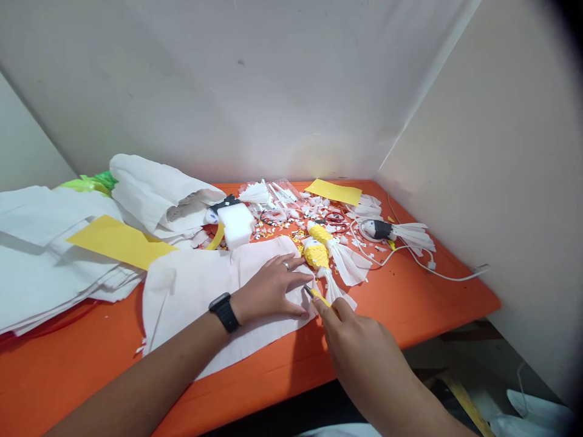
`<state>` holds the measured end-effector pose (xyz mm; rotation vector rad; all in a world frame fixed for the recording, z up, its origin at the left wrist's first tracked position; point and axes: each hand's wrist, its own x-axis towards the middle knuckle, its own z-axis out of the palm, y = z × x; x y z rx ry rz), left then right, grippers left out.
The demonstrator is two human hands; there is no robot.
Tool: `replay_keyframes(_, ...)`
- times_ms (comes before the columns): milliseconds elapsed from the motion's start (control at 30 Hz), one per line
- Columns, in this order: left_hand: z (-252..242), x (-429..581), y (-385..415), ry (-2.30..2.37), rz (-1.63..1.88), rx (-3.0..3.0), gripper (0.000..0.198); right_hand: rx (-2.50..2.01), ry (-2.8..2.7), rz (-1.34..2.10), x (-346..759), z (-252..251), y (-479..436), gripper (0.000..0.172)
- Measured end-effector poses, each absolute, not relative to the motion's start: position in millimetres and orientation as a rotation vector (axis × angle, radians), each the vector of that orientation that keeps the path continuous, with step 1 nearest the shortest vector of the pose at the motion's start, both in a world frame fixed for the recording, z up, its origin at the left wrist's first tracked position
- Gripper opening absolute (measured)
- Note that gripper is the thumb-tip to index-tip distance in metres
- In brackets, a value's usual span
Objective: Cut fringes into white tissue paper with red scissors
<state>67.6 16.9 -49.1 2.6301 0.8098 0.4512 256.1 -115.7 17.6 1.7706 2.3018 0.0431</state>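
Note:
My left hand (277, 288), with a ring and a black watch at the wrist, presses spread-fingered on a white crepe-like sheet (191, 297). In my right hand (350, 331) is a yellow utility knife (320, 297), its dark tip at the sheet's right edge by my left fingers. Just beyond lie two fish figures: a yellow-scaled fish (316, 254) near my left fingertips and another yellow fish (321, 234) behind it, both with pleated white tails. My right palm hides the rest of the knife handle.
A black-and-white fish figure (378, 229) lies at right beside a white cable (449, 277). Paper scraps, pens (282, 193) and red-handled scissors (334, 220) clutter the back. A white foam block (235, 224), yellow paper (116, 241) and stacked white sheets (50, 261) occupy the left.

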Motion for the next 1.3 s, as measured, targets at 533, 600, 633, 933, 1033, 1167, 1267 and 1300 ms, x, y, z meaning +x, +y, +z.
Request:
replay_keyframes(533,-51.8,68.3,17.3,0.767,0.498,2.649,0.075,1.882,2.369,0.115,261.5,-1.1,-141.5,0.077)
replay_keyframes(600,-51.5,68.2,16.4,0.768,0.492,2.658,0.076,1.886,2.374,0.127,262.9,-2.6,-142.1,0.076)
replay_keyframes(633,-50.8,68.3,15.7,0.771,0.491,2.658,0.078,1.879,2.376,0.127,263.5,-3.1,-142.3,0.077)
replay_keyframes(933,-45.8,67.1,10.9,0.729,0.558,2.570,0.055,1.881,2.373,0.078,261.8,-3.3,-143.1,0.085)
replay_keyframes(1033,-48.5,67.0,13.4,0.733,0.498,2.609,0.053,1.843,2.353,0.040,259.6,-1.8,-144.3,0.087)
replay_keyframes(1167,-48.9,67.2,15.3,0.728,0.470,2.637,0.054,1.814,2.334,0.057,257.2,-3.8,-148.0,0.085)
replay_keyframes(1267,-46.5,67.4,14.5,0.710,0.483,2.641,0.054,1.814,2.341,0.082,258.0,-7.5,-154.0,0.084)
replay_keyframes(1300,-45.7,67.5,14.1,0.703,0.484,2.642,0.054,1.816,2.349,0.088,259.2,-8.9,-157.1,0.083)
